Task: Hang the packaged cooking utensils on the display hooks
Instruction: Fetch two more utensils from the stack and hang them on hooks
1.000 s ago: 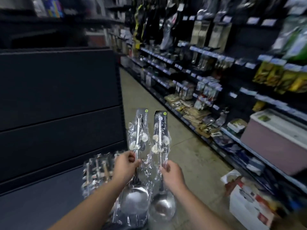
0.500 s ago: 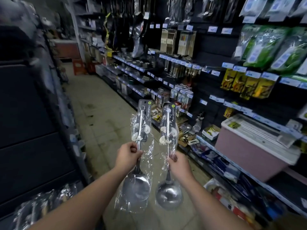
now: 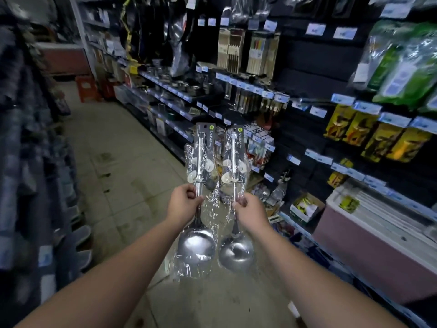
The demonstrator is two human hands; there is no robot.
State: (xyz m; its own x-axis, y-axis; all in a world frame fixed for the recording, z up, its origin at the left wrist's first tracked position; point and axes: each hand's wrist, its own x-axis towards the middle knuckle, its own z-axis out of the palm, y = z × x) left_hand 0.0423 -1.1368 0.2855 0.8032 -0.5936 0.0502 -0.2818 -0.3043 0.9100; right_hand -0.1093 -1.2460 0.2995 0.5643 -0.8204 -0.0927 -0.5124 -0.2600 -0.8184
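I hold two steel utensils in clear plastic sleeves with dark header cards, upright in front of me over the aisle floor. My left hand grips the handle of a packaged spatula, its flat blade hanging below my fist. My right hand grips the handle of a packaged ladle, its round bowl hanging low. The two packs are side by side and nearly touch. Dark display panels with hanging packaged utensils fill the top of the shelving on the right.
Shelves with price tags line the right side, holding cutlery sets, yellow packs and green packs. A pink box sits low on the right. Blurred shelving stands on the left. Red stools stand far down the aisle.
My view has swung from the dark left shelving toward the right-hand shelves and down the aisle. Both hands keep the same grip on the two packs, carried along in front.
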